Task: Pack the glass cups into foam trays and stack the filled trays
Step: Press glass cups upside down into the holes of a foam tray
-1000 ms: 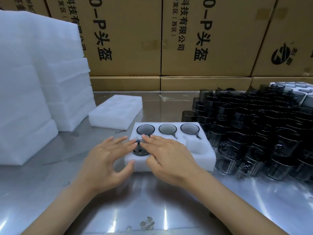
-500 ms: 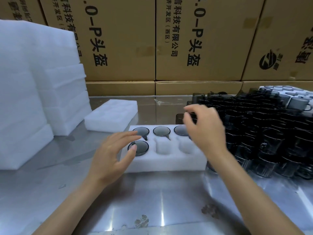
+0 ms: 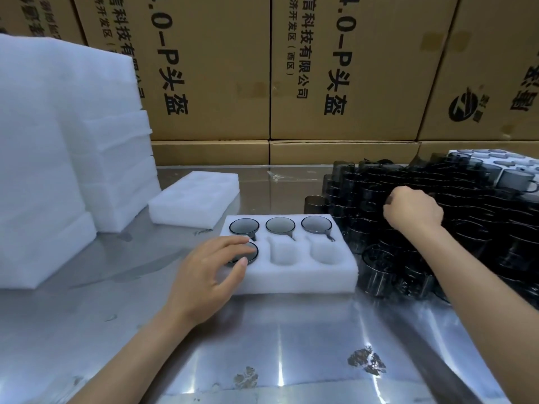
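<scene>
Left hand (image 3: 210, 277) rests loose-fingered over the front-left cup (image 3: 251, 252) in the foam tray (image 3: 294, 279). Right hand (image 3: 412, 210) is curled down in the loose cup pile (image 3: 466, 228) to the tray's right; can't tell if it's actually gripping one.

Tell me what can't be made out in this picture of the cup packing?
- Head view: the right hand has its fingers curled among the loose glass cups; its own knuckles hide whether it holds one.
- The left hand covers part of the front-left cup in the foam tray.
- The far filled tray is cut off by the right edge.
- The dark cups overlap too much to count.
</scene>
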`<state>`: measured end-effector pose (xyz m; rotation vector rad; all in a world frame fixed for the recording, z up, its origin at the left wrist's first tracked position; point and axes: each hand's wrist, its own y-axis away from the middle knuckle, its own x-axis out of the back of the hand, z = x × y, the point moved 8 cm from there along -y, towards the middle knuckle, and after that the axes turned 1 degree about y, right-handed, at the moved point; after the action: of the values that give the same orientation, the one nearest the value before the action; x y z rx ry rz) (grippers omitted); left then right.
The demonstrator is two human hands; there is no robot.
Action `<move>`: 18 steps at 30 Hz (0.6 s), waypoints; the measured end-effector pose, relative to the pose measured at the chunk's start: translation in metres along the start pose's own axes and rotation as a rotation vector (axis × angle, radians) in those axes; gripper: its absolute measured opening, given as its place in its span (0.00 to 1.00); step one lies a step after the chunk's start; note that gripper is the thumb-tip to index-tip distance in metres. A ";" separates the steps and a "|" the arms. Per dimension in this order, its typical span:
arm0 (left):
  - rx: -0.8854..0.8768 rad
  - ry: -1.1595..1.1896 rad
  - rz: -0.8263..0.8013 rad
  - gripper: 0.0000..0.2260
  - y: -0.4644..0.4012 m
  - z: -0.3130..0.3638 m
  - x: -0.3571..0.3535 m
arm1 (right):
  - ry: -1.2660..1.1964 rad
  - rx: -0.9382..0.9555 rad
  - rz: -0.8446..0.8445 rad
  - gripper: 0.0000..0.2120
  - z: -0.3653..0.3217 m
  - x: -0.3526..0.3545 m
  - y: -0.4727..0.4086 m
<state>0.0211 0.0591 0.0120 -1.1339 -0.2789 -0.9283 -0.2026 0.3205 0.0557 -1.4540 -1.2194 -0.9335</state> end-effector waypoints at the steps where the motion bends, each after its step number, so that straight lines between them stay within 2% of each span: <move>1: 0.003 0.001 0.001 0.17 0.000 -0.001 0.000 | -0.022 -0.002 0.031 0.10 0.001 0.001 0.000; 5: 0.008 0.007 0.001 0.17 0.000 -0.003 -0.001 | -0.136 0.011 0.210 0.09 0.005 0.021 0.010; 8: 0.010 0.021 0.006 0.17 -0.001 -0.004 -0.002 | -0.265 0.163 0.371 0.06 -0.007 0.049 0.033; 12: 0.010 0.033 0.012 0.17 -0.003 -0.004 -0.005 | -0.572 0.512 0.228 0.03 -0.050 0.052 0.079; 16: 0.012 0.048 0.019 0.17 -0.001 -0.003 -0.006 | -0.701 0.599 0.104 0.13 -0.079 0.021 0.110; 18: 0.006 0.055 0.007 0.17 -0.001 -0.004 -0.007 | -0.695 0.667 0.098 0.13 -0.090 0.006 0.121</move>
<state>0.0149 0.0594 0.0063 -1.1011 -0.2328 -0.9502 -0.0802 0.2323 0.0573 -1.2816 -1.7189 0.1074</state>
